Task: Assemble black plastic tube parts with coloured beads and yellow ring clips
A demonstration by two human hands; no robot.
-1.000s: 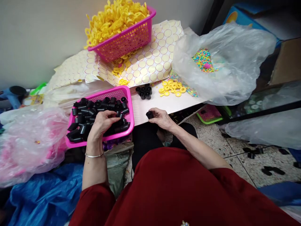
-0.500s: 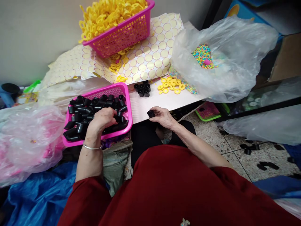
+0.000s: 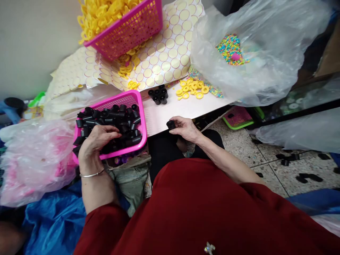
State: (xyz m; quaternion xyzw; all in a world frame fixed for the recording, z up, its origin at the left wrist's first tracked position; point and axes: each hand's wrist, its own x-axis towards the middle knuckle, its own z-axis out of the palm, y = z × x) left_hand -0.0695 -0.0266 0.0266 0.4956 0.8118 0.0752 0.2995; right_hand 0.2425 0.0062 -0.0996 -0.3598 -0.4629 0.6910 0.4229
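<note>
My left hand (image 3: 99, 139) is inside the pink basket (image 3: 142, 117), over a heap of short black plastic caps (image 3: 117, 117). Its thumb and forefinger stretch out a little apart, and the other fingertips are hidden; I see nothing held there. Just in front of the table edge, my right hand (image 3: 185, 128) pinches one black plastic cap (image 3: 170, 124) between thumb and fingers. A small cluster of black caps (image 3: 158, 95) stands on the white tabletop (image 3: 170, 108). Beside it lies a loose pile of yellow plastic rings (image 3: 191, 88).
Behind, a second pink basket (image 3: 130, 32) overflows with yellow rings, resting on sheets of round stickers (image 3: 162, 60). At right sits a clear plastic bag (image 3: 260, 53) with colourful beads. A pinkish plastic bag (image 3: 37, 159) lies left. Black pieces (image 3: 309, 177) are scattered on the floor.
My left hand has shifted left within the basket, its fingers now more stretched out. My right hand keeps the cap in nearly the same place. The view has tilted slightly.
</note>
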